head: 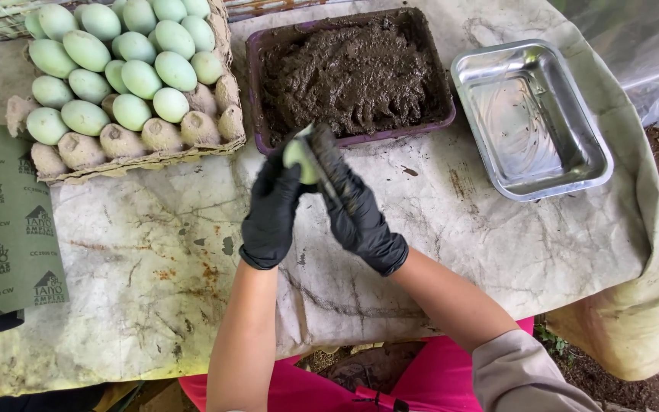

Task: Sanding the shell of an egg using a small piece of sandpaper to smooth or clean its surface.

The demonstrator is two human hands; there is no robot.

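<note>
Both black-gloved hands, left hand (271,217) and right hand (360,217), close their fingers around one pale green egg (297,159), its right side smeared with dark mud

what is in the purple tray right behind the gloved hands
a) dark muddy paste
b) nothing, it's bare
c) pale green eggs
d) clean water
a: the purple tray is filled with a dark brown muddy paste, while the pale green eggs sit in the carton to its left and the metal pan on its right holds no paste.
</note>
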